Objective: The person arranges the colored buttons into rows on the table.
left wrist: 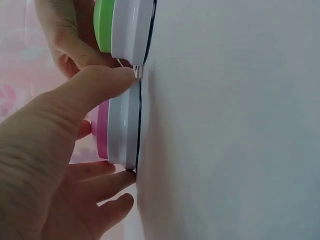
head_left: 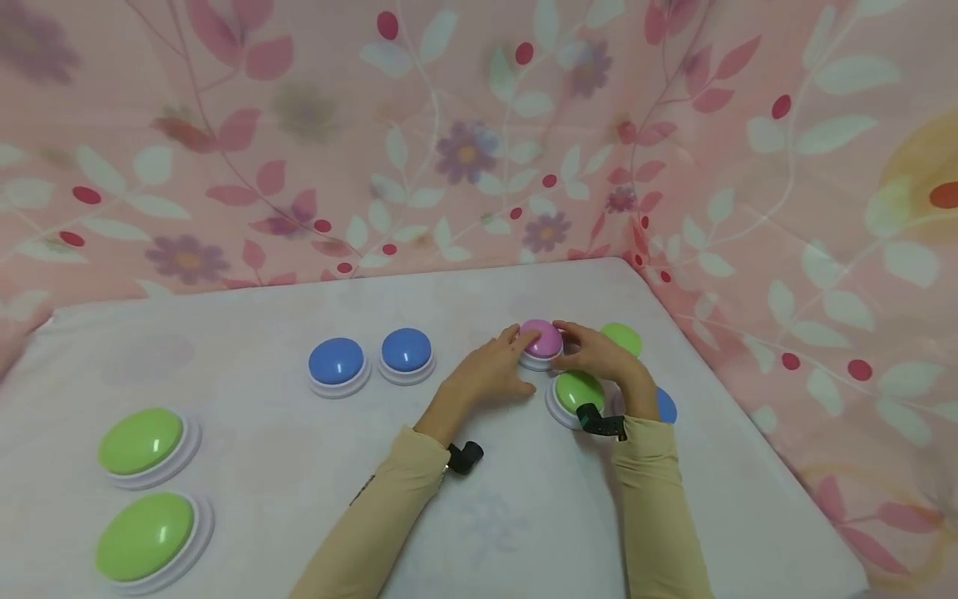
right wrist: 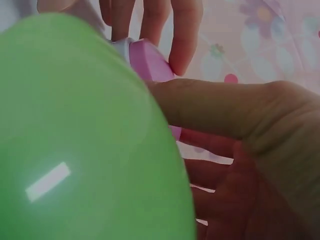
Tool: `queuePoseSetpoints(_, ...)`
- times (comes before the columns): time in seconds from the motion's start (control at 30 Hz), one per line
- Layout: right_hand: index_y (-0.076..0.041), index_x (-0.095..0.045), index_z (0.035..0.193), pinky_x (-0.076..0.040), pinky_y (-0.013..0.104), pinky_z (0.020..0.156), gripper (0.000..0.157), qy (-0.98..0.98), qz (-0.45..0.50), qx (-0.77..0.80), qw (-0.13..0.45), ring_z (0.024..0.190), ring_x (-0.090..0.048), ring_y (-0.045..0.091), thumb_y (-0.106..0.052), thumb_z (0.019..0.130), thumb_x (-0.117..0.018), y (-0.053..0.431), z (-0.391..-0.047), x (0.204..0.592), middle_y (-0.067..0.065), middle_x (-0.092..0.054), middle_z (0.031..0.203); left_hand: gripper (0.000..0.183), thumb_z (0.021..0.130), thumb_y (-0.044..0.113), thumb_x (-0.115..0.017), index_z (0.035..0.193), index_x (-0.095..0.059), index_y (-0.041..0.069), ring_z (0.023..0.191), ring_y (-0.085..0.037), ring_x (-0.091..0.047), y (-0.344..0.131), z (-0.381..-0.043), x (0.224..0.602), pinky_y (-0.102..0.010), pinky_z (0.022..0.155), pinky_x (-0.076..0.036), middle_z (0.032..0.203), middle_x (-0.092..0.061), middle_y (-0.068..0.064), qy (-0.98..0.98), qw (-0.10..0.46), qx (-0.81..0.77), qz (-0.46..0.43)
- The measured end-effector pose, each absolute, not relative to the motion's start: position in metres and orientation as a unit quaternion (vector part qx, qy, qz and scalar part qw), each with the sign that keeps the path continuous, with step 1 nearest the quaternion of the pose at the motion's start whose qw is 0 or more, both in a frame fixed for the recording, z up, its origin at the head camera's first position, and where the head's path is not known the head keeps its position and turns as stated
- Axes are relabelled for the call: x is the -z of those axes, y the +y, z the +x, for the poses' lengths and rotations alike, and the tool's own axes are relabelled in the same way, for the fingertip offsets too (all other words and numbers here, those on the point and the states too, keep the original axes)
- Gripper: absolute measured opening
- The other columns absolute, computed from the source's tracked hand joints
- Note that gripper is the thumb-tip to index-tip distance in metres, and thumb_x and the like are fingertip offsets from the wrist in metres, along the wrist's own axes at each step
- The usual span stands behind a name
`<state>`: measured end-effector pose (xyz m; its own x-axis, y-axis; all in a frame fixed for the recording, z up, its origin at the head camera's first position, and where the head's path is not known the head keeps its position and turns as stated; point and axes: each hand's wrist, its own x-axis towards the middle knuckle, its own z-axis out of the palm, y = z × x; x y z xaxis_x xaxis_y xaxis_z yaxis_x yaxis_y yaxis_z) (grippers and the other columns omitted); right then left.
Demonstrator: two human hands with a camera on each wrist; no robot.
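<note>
Both hands are at a pink push button (head_left: 545, 337) with a white base, at the back right of the table. My left hand (head_left: 486, 370) holds it from the left. In the left wrist view, the thumb lies along one side of the white base (left wrist: 122, 135) and the fingertips along the other. From the right, my right hand (head_left: 602, 353) grips the same button, its thumb (right wrist: 200, 105) against the pink dome in the right wrist view. Under the right wrist sits a green button (head_left: 576, 388), right in front of the pink one.
Beyond the right hand a green button (head_left: 623, 337) shows, and a blue button (head_left: 665, 406) is partly hidden by the right forearm. Two blue buttons (head_left: 337, 361) (head_left: 407, 350) stand left of the hands. Two green buttons (head_left: 142, 441) (head_left: 145, 537) lie at the left. Floral cloth (head_left: 299, 166) hangs behind.
</note>
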<state>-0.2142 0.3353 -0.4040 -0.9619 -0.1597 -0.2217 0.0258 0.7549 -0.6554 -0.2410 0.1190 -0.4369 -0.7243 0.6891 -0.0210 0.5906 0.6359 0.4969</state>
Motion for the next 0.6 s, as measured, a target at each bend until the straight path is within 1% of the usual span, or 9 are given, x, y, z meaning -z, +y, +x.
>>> queuePoseSetpoints(0.07,-0.003,-0.031,0.154,-0.029,0.055,0.115,0.077,0.925,-0.038,0.350,0.144,0.141,-0.038,0.039,-0.022,0.090,-0.070,0.335,-0.214,0.405,0.023,-0.040,0.153,0.089,0.083,0.039,-0.074,0.157,-0.026,0.027,0.138,-0.040,-0.042,0.120,-0.240,0.438,-0.054,0.108,-0.041,0.160,-0.026,-0.017,0.899,0.104,-0.235,0.354)
queuePoseSetpoints(0.2,-0.002,-0.031,0.153,-0.029,0.056,0.115,0.078,0.930,-0.032,0.338,0.138,0.140,-0.038,0.039,-0.020,0.089,-0.071,0.331,-0.215,0.405,0.022,-0.040,0.153,0.089,0.083,0.038,-0.073,0.158,-0.025,0.026,0.139,-0.036,-0.042,0.120,-0.240,0.440,-0.051,0.110,-0.040,0.159,-0.028,-0.019,0.898,0.098,-0.234,0.361)
queuePoseSetpoints(0.43,0.001,-0.032,0.152,-0.035,0.054,0.112,0.078,0.941,-0.041,0.315,0.117,0.133,-0.046,0.038,-0.018,0.088,-0.073,0.322,-0.217,0.404,0.024,-0.046,0.147,0.089,0.084,0.038,-0.073,0.158,-0.025,0.024,0.138,-0.037,-0.043,0.119,-0.239,0.437,-0.051,0.109,-0.041,0.159,-0.028,-0.021,0.896,0.098,-0.236,0.362)
queuePoseSetpoints(0.6,-0.001,-0.031,0.153,-0.034,0.053,0.113,0.079,0.941,-0.035,0.315,0.120,0.135,-0.044,0.038,-0.019,0.088,-0.074,0.317,-0.218,0.404,0.023,-0.044,0.149,0.088,0.084,0.037,-0.073,0.157,-0.026,0.023,0.138,-0.037,-0.043,0.116,-0.238,0.435,-0.050,0.110,-0.040,0.159,-0.028,-0.021,0.896,0.097,-0.240,0.362)
